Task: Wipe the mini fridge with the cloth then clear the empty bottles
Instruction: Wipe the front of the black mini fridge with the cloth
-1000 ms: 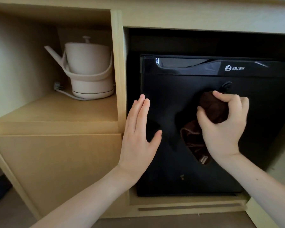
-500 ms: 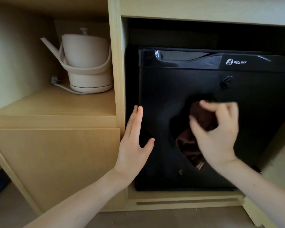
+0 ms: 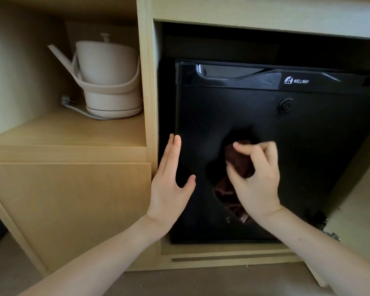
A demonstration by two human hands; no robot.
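Head view. The mini fridge (image 3: 308, 159) sits in the right bay of the wooden cabinet (image 3: 73, 210), door closed. Our right hand (image 3: 256, 184) bunches the brown cloth (image 3: 237, 161) in curled fingers against the door's lower middle, with a tail hanging below. Our left hand (image 3: 169, 189) is flat, fingers straight, at the door's left edge; we cannot tell if it touches. A kettle (image 3: 107, 75) stands on the left shelf. No bottles in sight. Step, as we judge it: wiping the door front. The next move calls for strokes toward the right side and top band.

Pale wooden shelf (image 3: 73, 133) with a cream kettle (image 3: 107, 63) on its base (image 3: 113, 110), white cord (image 3: 78, 108) alongside; mini fridge (image 3: 308, 150) in the next niche (image 3: 201, 249).
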